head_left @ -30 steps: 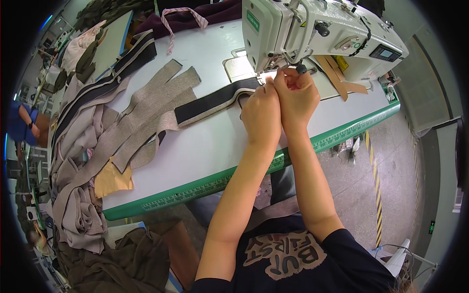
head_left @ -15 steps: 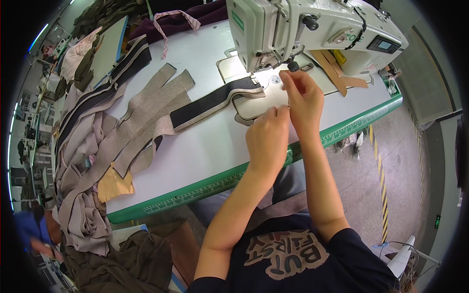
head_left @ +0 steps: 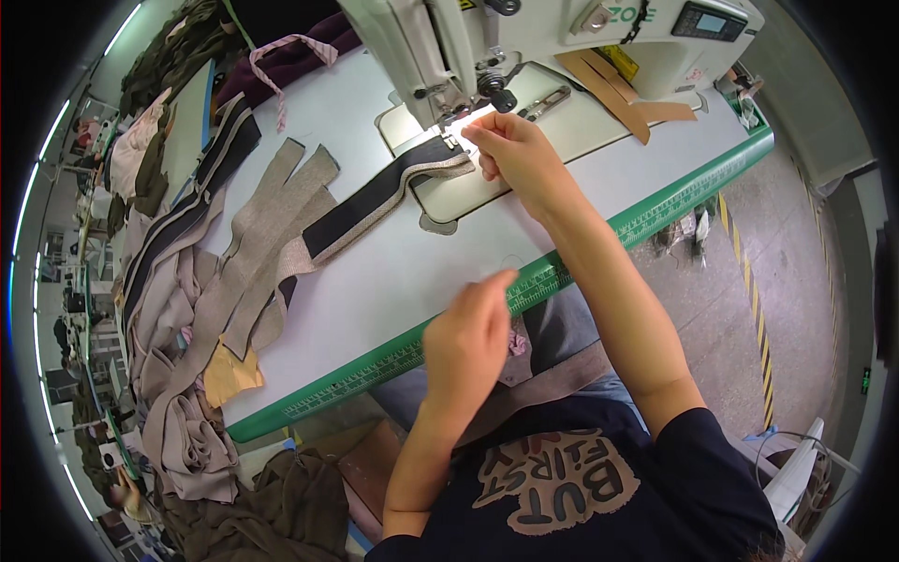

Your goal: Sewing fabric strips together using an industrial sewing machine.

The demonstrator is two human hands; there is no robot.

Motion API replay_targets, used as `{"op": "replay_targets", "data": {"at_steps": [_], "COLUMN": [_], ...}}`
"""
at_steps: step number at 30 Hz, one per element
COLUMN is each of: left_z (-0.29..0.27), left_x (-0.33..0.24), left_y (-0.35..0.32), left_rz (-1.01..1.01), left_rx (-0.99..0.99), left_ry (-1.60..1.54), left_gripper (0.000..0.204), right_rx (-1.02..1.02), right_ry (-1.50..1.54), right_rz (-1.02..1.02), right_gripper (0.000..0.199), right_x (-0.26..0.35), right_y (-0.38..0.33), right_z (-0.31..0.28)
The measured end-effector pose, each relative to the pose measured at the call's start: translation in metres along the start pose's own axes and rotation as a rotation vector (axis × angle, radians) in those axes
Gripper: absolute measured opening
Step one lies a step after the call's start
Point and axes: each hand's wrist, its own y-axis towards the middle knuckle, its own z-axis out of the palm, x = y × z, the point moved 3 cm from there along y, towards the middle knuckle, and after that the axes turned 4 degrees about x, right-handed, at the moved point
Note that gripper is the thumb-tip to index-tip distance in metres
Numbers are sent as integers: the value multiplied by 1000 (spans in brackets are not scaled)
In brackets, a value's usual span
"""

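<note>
My right hand (head_left: 515, 155) is at the sewing machine's needle area, thumb and forefinger pinched together beside the presser foot (head_left: 449, 140). Whatever they hold is too small to make out. Blurred by motion, my left hand (head_left: 468, 342) hangs over the table's front edge with its fingers curled in; its contents cannot be made out. A faint thin line, perhaps thread, curves just above its fingertips. One end of a black and grey-beige knit strip (head_left: 361, 211) lies at the presser foot, while the rest trails left across the table.
The white sewing machine (head_left: 562, 28) spans the back. Grey-beige knit strips (head_left: 267, 211) and bunched fabric (head_left: 192, 440) cover the left side. Brown card pieces (head_left: 609, 89) and a small metal tool (head_left: 545, 103) lie by the machine. A green ruled edge (head_left: 375, 365) borders the table.
My left hand has moved away from my right hand, down and toward me past the table's edge. My right hand stays pinched near the needle. The view has shifted slightly.
</note>
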Motion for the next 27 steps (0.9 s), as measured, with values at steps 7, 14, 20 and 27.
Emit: {"op": "replay_targets", "data": {"at_steps": [7,14,20,27], "left_z": [-39,-44,-41,-41], "left_x": [39,54,52,53], "left_y": [-18,-37,-37,-37], "left_rz": [-65,-104,-89,-85], "left_rx": [-367,-425,-407,-406], "left_ry": [202,279,314,338], "left_gripper": [33,31,31,29], "right_rx": [-220,-273,-262,-69], "right_ry": [-237,-310,-347,-334], "right_rz": [-112,-146,-140,-110], "right_gripper": [18,24,23,23], "right_x": [-6,0,0,0], "right_y": [8,11,9,3], "right_z": [2,4,7,2]}}
